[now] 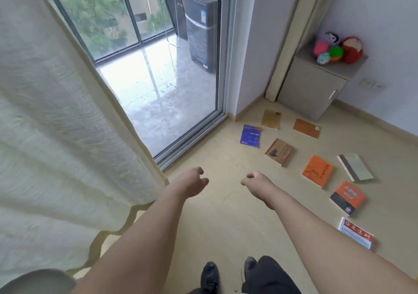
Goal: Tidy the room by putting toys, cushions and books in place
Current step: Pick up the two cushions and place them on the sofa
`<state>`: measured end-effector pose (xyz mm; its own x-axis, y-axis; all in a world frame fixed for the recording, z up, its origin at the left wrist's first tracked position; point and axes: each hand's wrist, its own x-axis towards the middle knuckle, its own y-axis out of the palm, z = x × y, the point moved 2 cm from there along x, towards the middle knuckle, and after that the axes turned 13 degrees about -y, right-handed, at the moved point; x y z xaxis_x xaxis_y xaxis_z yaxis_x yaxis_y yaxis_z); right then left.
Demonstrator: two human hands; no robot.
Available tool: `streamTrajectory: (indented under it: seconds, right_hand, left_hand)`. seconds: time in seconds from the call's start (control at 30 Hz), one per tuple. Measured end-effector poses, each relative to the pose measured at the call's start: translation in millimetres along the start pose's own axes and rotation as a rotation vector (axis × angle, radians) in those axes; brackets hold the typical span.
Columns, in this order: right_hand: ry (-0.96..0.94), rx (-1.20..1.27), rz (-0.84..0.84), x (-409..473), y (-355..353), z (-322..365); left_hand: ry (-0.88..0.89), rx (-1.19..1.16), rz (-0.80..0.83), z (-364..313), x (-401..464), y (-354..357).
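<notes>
Several books lie scattered on the beige floor at the right: a blue book, a tan book, a brown one, an orange book and a grey-covered book among them. Soft toys and coloured balls sit on top of a small grey cabinet in the far right corner. My left hand and my right hand are both stretched out over the floor, fingers loosely curled, holding nothing.
A cream curtain hangs along the left. A glass sliding door leads to a balcony with a dark washing machine. My black shoes stand at the bottom of the view.
</notes>
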<state>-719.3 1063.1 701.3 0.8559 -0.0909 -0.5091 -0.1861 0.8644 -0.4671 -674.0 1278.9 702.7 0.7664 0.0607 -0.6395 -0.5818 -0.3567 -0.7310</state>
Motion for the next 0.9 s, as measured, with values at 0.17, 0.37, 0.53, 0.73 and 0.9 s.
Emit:
streamTrajectory:
  seconds: [0.17, 0.37, 0.53, 0.73, 0.9]
  right_hand:
    - [-0.116, -0.131, 0.219, 51.5, 20.3, 27.2]
    - [-0.328, -0.419, 0.566, 72.4, 63.3, 74.9]
    - [-0.567, -0.628, 0.890, 29.6, 138.0, 93.2]
    - [-0.755, -0.845, 1.234, -73.2, 209.0, 64.6]
    - [-0.870, -1.021, 1.426, -168.5, 241.8, 27.9]
  left_hand:
    - [-0.244, -0.192, -0.022, 36.8, 7.0, -11.6]
    - [-0.549, -0.517, -0.151, 89.3, -42.2, 10.4]
    - [-0.855, -0.794, -0.195, 129.6, -125.8, 81.4]
    - [-1.159, -1.083, -0.332, 143.4, -241.8, 180.1]
    - [-1.370, -1.248, -0.415, 136.5, -326.4, 263.8]
